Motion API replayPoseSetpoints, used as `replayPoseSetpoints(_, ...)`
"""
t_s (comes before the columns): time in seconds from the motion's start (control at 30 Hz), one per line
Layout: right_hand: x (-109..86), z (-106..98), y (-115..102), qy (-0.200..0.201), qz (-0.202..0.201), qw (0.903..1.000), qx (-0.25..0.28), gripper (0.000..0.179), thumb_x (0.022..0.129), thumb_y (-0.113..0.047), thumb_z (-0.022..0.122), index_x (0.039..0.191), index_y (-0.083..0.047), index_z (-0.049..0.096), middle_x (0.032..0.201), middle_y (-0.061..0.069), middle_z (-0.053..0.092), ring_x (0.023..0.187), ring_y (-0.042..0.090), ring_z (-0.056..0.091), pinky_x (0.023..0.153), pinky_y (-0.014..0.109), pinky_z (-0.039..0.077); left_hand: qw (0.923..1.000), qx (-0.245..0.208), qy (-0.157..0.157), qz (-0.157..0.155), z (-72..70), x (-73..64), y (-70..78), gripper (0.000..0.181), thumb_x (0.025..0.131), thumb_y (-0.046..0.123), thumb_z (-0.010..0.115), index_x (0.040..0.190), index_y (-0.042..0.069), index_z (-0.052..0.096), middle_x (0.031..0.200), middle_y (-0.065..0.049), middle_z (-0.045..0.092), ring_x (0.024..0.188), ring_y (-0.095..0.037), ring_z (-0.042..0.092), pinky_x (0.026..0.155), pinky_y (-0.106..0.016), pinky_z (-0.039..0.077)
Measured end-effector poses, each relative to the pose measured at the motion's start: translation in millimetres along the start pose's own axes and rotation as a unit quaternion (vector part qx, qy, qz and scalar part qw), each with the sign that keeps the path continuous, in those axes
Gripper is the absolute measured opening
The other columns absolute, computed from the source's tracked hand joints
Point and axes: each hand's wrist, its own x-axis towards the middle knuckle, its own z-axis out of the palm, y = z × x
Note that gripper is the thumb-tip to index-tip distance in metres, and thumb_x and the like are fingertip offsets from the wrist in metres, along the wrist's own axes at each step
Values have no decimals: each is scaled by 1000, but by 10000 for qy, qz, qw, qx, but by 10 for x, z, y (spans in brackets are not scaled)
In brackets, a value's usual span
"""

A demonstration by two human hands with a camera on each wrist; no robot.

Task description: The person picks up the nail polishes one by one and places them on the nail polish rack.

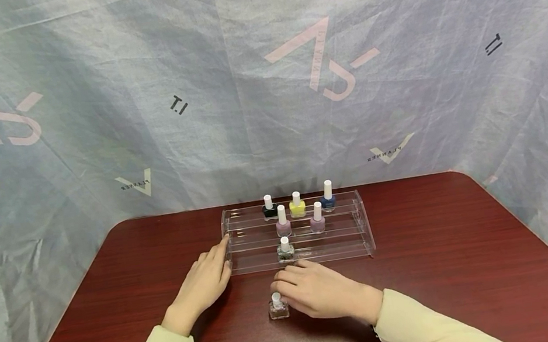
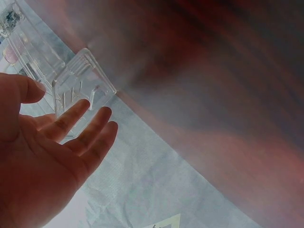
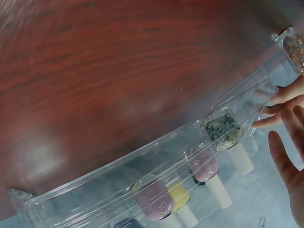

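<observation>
A clear tiered display rack stands on the table and holds several white-capped nail polish bottles. My left hand rests against the rack's left side, its fingers fairly straight; in the left wrist view, the fingers overlap the clear end panel. In front of the rack, my right hand pinches the white cap of a glitter nail polish bottle. That bottle's coppery flakes show at the right wrist view's edge. A dark-flecked bottle occupies the lowest tier, just beyond the right fingers.
Two mauve bottles share the middle tier. Along the top tier are a black bottle, a yellow bottle and a blue bottle. A grey printed cloth hangs behind the reddish-brown table.
</observation>
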Motion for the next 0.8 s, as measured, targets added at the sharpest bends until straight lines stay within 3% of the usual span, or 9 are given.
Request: replayPoseSetpoints(0.8, 29, 71, -115, -12, -339, 9991, -269, 24, 82, -18, 59, 106, -19, 57, 98, -10, 56, 85, 6, 53, 69, 19, 39, 10000, 19, -59, -6, 5, -7, -15, 55, 94, 21, 45, 144, 7, 28, 130, -14, 51, 111, -35, 52, 93, -49, 42)
